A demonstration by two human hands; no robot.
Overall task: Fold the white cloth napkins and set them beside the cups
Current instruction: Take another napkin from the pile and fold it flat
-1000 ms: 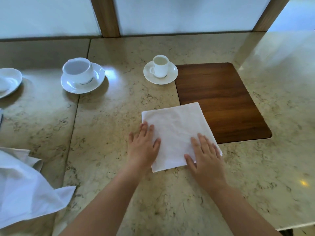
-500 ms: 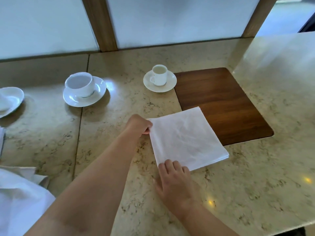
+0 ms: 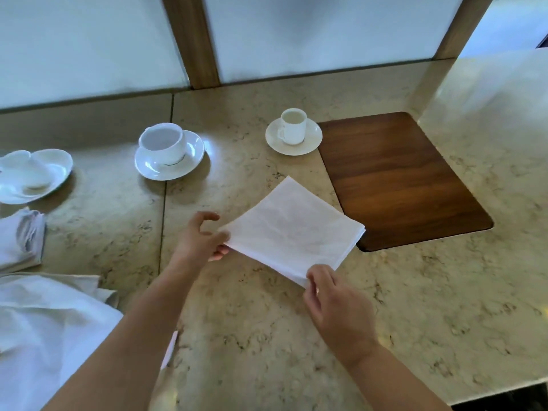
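A white napkin [image 3: 292,229], folded into a thick square, is turned like a diamond and held just above the marble counter. My left hand [image 3: 201,240] pinches its left corner, fingers under the cloth. Its near corner is pinched by my right hand [image 3: 332,295]. A small white cup [image 3: 293,126] on a saucer stands beyond the napkin. A wider white cup [image 3: 163,143] on its saucer stands to the left of that.
A dark wooden inset board [image 3: 400,179] lies in the counter [image 3: 267,336] to the right of the napkin. Unfolded white cloths [image 3: 44,327] are piled at the near left, a folded napkin [image 3: 20,238] behind them. A white dish [image 3: 35,173] sits far left.
Both hands went from pressing the napkin flat to gripping its corners. The napkin has been lifted and rotated so a corner points away, and shifted a little left off the wooden board.
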